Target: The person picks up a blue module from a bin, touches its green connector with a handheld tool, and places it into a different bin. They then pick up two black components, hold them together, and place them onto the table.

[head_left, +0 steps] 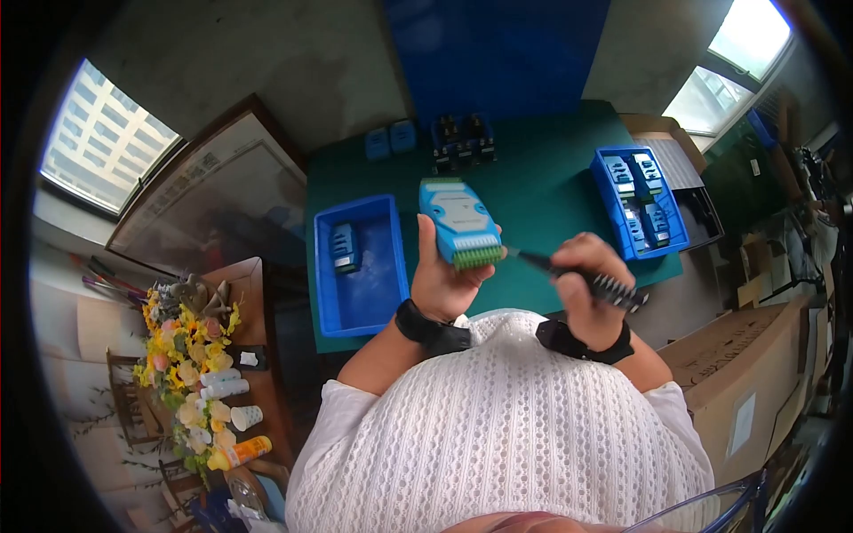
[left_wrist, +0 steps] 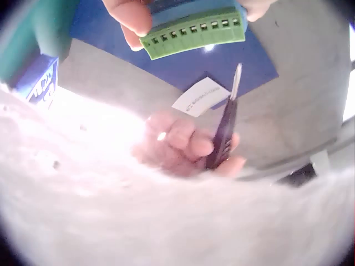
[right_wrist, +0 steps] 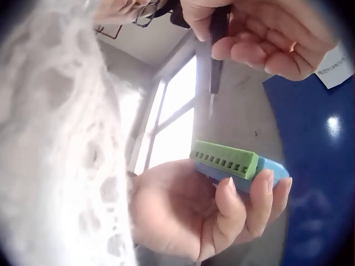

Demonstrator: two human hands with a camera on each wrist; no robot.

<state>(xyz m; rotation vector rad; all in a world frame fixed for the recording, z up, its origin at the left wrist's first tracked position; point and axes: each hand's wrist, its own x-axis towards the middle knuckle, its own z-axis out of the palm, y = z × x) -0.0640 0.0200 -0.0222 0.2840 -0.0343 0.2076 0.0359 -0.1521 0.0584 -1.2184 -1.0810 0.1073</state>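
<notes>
My left hand [head_left: 440, 282] grips a light blue electronic module [head_left: 459, 218] by its sides, above the table's front edge. Green terminal blocks run along both of its ends; the near terminal block [left_wrist: 195, 33] shows a row of square openings in the left wrist view. In my right hand [head_left: 591, 284] is a screwdriver [head_left: 613, 290] with a dark handle, pinched between thumb and fingers. Its metal tip [left_wrist: 237, 82] points toward the near terminal block, with a gap between them in both wrist views.
On the green table [head_left: 533, 169], a blue bin [head_left: 360, 306] at left holds one module [head_left: 344, 247]. Another blue bin [head_left: 640, 251] at right holds several modules. Blue pieces [head_left: 391, 140] and a cluster of dark parts [head_left: 463, 140] lie at the back. Cardboard boxes [head_left: 737, 382] stand at right.
</notes>
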